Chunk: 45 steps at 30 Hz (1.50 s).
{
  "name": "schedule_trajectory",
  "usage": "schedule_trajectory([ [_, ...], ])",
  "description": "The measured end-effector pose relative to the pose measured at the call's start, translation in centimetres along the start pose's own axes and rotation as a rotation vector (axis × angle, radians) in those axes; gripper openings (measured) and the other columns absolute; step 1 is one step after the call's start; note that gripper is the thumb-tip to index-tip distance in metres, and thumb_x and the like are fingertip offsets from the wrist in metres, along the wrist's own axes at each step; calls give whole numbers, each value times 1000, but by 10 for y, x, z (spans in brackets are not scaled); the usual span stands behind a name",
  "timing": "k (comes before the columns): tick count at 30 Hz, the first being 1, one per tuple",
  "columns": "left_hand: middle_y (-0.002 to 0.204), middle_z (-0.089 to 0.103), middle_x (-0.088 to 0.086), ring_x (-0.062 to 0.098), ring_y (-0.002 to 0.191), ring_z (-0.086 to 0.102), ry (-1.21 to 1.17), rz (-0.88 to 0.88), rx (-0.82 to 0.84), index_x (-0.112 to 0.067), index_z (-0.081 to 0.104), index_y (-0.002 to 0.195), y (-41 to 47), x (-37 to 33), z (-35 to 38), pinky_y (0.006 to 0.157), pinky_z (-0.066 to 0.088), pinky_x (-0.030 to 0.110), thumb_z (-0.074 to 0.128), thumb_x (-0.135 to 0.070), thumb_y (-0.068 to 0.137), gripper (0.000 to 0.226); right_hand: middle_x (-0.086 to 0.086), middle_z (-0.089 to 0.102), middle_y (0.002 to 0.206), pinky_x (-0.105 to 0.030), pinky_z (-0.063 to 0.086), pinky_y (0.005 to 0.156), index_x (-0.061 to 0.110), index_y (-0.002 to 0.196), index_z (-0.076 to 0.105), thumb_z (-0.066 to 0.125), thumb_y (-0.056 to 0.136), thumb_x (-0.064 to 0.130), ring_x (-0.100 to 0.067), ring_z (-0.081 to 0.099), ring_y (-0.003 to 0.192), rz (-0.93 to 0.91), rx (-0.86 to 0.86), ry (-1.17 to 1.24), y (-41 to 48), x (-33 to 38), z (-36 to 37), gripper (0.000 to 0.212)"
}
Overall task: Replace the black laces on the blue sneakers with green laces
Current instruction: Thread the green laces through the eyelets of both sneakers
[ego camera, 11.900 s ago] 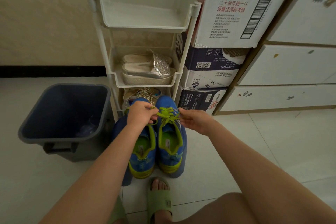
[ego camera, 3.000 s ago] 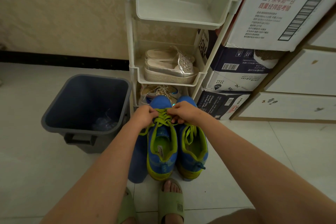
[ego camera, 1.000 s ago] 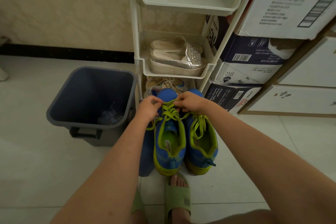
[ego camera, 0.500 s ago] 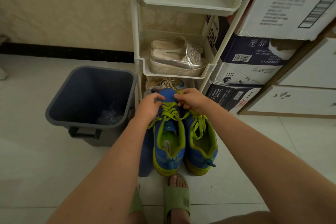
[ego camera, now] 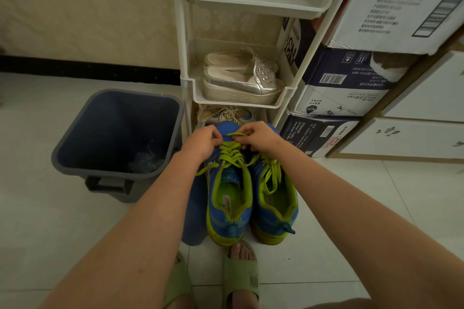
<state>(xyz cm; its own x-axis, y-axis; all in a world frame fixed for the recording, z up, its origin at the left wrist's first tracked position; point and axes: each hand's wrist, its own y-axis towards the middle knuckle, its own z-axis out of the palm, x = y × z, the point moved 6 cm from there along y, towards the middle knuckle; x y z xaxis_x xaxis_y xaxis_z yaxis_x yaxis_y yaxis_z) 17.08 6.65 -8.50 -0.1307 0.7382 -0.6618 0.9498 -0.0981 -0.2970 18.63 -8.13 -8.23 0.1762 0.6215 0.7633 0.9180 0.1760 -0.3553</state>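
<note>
Centrally, head view: one blue sneaker (ego camera: 228,208) with yellow-green trim, standing on the tiled floor (ego camera: 351,208), toe towards a white shelf rack (ego camera: 251,5). Green lace (ego camera: 231,152) crossed through its eyelets, with a short stretch drawn between the two hands at the toe end. Left hand (ego camera: 203,142): fingers curled, pinching that lace at the side nearer the bin. Right hand (ego camera: 261,139): fingers curled, pinching the same lace at the opposite side. Second sneaker (ego camera: 275,211), matching, just beside the first and away from the bin; its own green lace (ego camera: 271,170) threaded, ends lying loose over the tongue. Grey bin (ego camera: 113,128) beside the rack, with crumpled clear plastic inside. Silver shoes (ego camera: 241,83) on the rack's middle shelf. Stacked cardboard boxes (ego camera: 339,88) beside the rack. Green sandals (ego camera: 241,276) on the person's feet, just behind the sneaker heels.
</note>
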Motion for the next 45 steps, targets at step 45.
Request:
schedule_trajectory([
  [45,66,52,-1,-4,37,50,-426,-121,-23,-3,57,115,-1,16,10,49,34,20,51,-25,98,29,-1,60,72,-16,40,55,10,97,59,63,90,15,-5,56,63,-3,81,82,-5,-1,-1,9],
])
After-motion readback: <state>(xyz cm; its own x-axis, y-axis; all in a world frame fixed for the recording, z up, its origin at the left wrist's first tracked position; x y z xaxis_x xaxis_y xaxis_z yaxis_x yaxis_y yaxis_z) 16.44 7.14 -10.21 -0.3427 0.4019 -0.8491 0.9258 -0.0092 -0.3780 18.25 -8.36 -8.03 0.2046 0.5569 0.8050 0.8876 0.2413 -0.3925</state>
